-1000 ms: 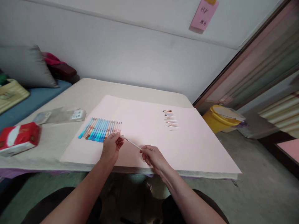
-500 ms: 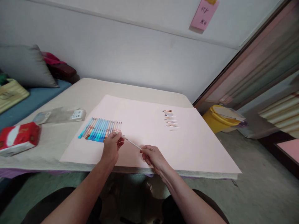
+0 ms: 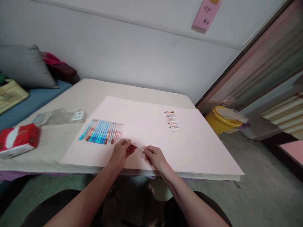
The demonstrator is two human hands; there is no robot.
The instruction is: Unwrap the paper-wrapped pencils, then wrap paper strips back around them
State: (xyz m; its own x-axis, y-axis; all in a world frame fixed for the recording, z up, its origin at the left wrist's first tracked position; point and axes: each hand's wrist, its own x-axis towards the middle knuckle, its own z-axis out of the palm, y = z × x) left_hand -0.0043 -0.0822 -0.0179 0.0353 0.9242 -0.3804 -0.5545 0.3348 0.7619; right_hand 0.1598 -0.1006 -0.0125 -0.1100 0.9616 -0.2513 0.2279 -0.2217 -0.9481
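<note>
My left hand [image 3: 121,152] is closed in a pinch on one end of a thin white pen [image 3: 138,146], just right of a row of pens. The fingers of my right hand [image 3: 154,157] pinch the pen's other end, so it spans the short gap between both hands, above the pink sheet [image 3: 146,119]. Its ends are hidden by my fingers. The row of pens [image 3: 100,132], blue, brown and pale pink, lies side by side at the left. Several short, thin pen-like pieces with dark tips [image 3: 172,120] are stacked in a column farther right.
On the left of the table [image 3: 132,89] lie a clear plastic wrapper [image 3: 59,116] and a red tissue pack [image 3: 20,138]. A grey cushion [image 3: 26,67] rests on the blue seat. Beyond the table's right edge stands a yellow bin [image 3: 214,121].
My left hand has moved right, away from the row of pens and towards my right hand. Less of the white pen shows between them. My right hand has barely moved.
</note>
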